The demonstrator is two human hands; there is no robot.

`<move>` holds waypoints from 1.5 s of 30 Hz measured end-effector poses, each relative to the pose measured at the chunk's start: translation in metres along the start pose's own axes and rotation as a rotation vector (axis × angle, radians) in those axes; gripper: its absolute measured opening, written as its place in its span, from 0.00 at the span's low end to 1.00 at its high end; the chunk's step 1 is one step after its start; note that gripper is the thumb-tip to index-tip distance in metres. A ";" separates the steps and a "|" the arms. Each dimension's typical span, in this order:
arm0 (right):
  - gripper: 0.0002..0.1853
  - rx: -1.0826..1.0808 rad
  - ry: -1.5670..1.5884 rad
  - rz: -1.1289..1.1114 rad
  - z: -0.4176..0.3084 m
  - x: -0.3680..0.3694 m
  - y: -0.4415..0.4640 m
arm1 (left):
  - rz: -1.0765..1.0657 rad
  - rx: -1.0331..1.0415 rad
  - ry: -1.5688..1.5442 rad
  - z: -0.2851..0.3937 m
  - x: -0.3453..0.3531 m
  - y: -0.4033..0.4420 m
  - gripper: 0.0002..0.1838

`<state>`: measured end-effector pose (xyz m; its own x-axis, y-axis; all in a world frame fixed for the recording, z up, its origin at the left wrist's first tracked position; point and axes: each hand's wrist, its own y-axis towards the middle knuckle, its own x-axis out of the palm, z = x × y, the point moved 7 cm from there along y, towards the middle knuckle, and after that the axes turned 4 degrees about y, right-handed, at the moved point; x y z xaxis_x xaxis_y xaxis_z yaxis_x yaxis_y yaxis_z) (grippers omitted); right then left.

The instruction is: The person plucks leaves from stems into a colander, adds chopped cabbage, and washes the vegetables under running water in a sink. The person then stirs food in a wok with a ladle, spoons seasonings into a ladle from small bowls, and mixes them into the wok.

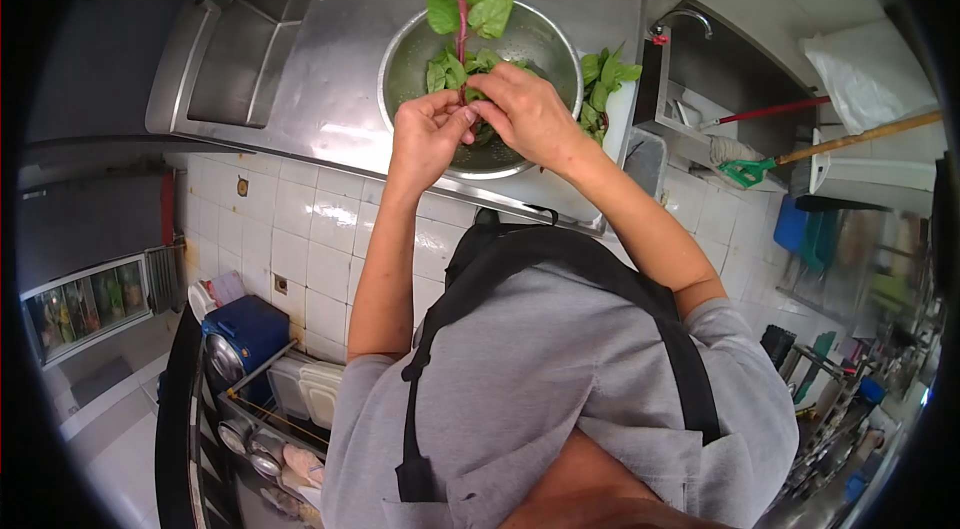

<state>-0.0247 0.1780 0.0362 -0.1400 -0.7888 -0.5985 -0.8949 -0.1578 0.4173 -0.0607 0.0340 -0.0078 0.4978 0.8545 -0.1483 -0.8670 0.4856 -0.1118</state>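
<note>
A leafy green stem with a reddish-purple stalk (462, 14) stands upright above a round metal bowl (398, 69). My left hand (432, 137) pinches the lower end of this stem, fingers closed. Right beside it, my right hand (525, 109) is closed too, its thumb and fingers meeting near the same spot, at the stem's base. Loose green leaves (438, 74) lie in the bowl under my hands, partly hidden by them. More leafy stems (605, 79) rest on a white board (620, 119) to the right of the bowl.
The bowl stands on a steel counter (335, 69) with a sink basin (245, 59) at its left end. On the right are another sink with a tap (690, 17), a mop (740, 154) and long handles. A blue container (245, 334) sits on a shelf at lower left.
</note>
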 end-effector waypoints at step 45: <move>0.15 0.205 0.003 0.199 0.042 -0.004 -0.003 | 0.249 0.055 -0.621 -0.061 -0.005 -0.015 0.08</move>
<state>-0.0388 0.2069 0.0089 -0.3208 -0.7939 -0.5165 -0.9168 0.1234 0.3797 -0.0484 0.0113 -0.0658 0.1913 0.8815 0.4316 -0.9623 0.2550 -0.0944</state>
